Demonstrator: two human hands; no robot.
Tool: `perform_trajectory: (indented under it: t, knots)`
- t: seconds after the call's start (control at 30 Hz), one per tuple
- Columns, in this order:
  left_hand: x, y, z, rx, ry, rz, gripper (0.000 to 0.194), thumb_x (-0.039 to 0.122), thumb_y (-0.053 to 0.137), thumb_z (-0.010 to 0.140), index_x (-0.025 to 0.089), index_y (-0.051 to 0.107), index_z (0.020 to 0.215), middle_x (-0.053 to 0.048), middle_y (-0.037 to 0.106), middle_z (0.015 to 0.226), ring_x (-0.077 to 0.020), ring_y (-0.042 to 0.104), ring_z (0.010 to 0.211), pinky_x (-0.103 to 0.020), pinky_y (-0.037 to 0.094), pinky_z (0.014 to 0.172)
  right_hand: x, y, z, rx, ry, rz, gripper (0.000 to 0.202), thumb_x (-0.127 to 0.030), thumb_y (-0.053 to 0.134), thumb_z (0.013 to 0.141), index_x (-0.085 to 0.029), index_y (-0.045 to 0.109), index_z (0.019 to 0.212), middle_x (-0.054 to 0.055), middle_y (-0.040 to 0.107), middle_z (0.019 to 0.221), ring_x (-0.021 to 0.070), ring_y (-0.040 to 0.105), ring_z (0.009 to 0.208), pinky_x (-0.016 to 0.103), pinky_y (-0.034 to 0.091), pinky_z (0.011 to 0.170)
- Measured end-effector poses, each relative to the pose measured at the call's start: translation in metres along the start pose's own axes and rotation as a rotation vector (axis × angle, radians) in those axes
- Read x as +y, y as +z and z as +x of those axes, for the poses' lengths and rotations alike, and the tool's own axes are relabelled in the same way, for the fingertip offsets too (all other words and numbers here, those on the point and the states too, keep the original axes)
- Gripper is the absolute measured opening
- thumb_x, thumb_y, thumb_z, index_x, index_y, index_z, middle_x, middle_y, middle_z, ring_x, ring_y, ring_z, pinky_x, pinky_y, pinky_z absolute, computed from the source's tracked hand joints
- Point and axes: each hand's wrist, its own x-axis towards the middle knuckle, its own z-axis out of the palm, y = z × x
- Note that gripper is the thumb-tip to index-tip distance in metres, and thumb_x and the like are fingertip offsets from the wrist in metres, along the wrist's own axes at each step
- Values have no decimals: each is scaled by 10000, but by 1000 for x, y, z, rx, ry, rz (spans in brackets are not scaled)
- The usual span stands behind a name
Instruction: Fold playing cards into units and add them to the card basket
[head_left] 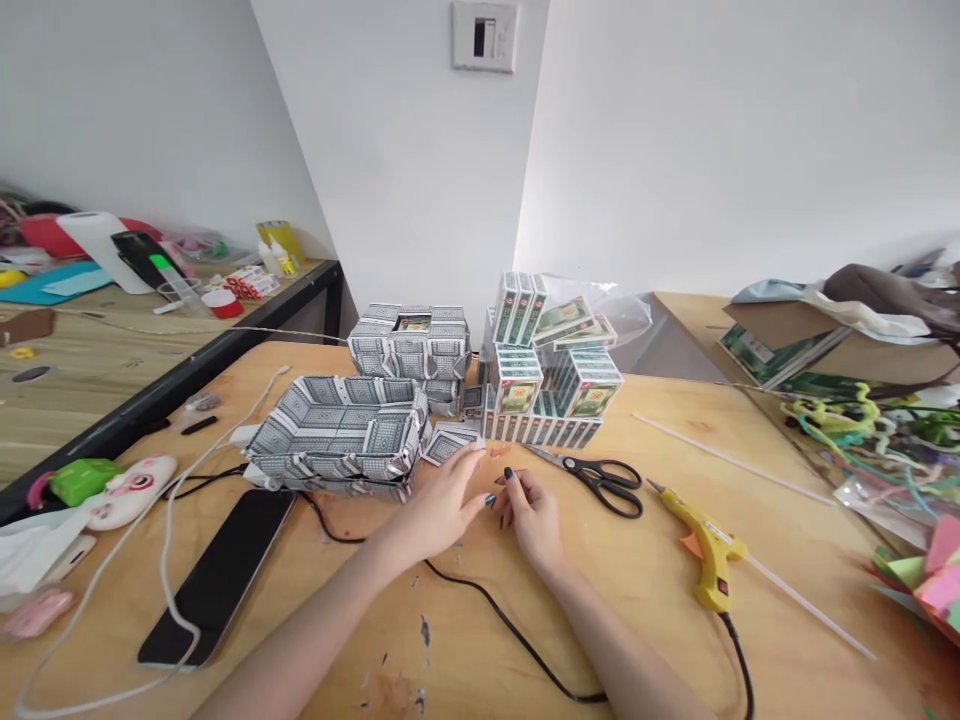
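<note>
My left hand [448,508] reaches over the table beside a small loose pile of playing cards [442,446]. Its fingers are stretched and the thumb stands apart; whether the fingertips touch a card I cannot tell. Just right of it, my right hand [531,518] has its fingers curled in, with nothing visible in them. A tray built of folded playing cards [337,425] stands left of my hands. Behind it is a second folded-card box [410,345]. Stacked green-and-white card packs [517,385] rise beyond my hands, some in clear plastic.
Black-handled scissors [604,480] and a yellow hot glue gun [705,550] lie at the right, with a glue stick [731,458] behind. A black phone [221,580] and a white cable [169,540] lie at the left. A black cord [510,630] crosses the front.
</note>
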Motion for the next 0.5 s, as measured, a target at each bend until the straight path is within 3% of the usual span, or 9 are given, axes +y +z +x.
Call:
perform_trajectory:
  t: [0.1,0.17,0.3,0.5]
  knots:
    - [-15,38,9,147,-73,120,530,241,455,812,141,273,1300,-172,298,1379,-259,268,1282,-416,346,994,0,-1,1,12,-4,-17,413,-573,438,768,-177,545,722,2,564,498,108,432,348,234,336,358]
    - [-25,50,13,204,-89,193,514,270,453,814,106,296,1276,-207,304,1366,-289,254,1284,-450,337,992,0,0,0,4,-12,-45,411,-569,433,772,-180,549,707,-1,559,492,109,432,349,236,340,365]
    - [-36,52,15,235,-98,283,477,281,430,823,84,330,1246,-211,429,1282,-298,350,1234,-454,370,960,0,1,-1,-25,-30,-83,397,-548,427,786,-179,551,710,-3,556,493,111,438,360,233,346,377]
    - [-32,54,15,172,-34,412,412,145,375,821,99,375,1230,-188,503,1222,-291,401,1200,-449,385,942,-1,1,-2,-37,-38,-98,393,-530,409,803,-174,547,712,4,554,496,112,443,369,231,352,388]
